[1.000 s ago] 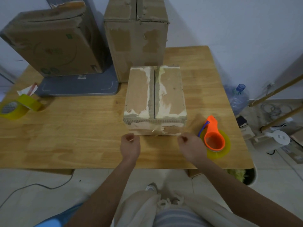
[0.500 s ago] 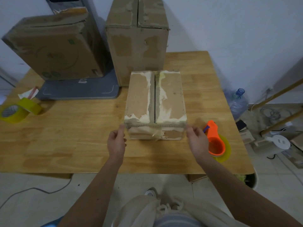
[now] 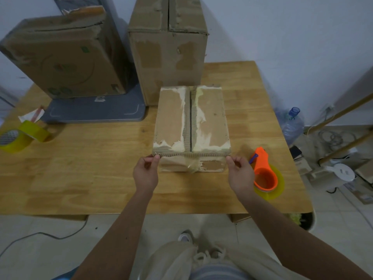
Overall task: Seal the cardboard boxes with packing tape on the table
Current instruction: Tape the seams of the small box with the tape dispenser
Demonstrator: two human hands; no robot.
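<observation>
Near the front edge of the table (image 3: 80, 178), a small box (image 3: 191, 126) is lying with its flaps closed but the centre seam still showing dark and untaped, so sealing looks barely begun. Two bigger boxes (image 3: 167, 53) are waiting behind it. Both hands are pinching what seems to be a clear strip of tape stretched along the near top edge: the left hand (image 3: 145, 174) at the left corner, the right hand (image 3: 240, 175) at the right, fingers curled tight. An orange dispenser (image 3: 263, 172) is lying just beside the right hand; a yellow roll (image 3: 20, 136) is sitting far left.
</observation>
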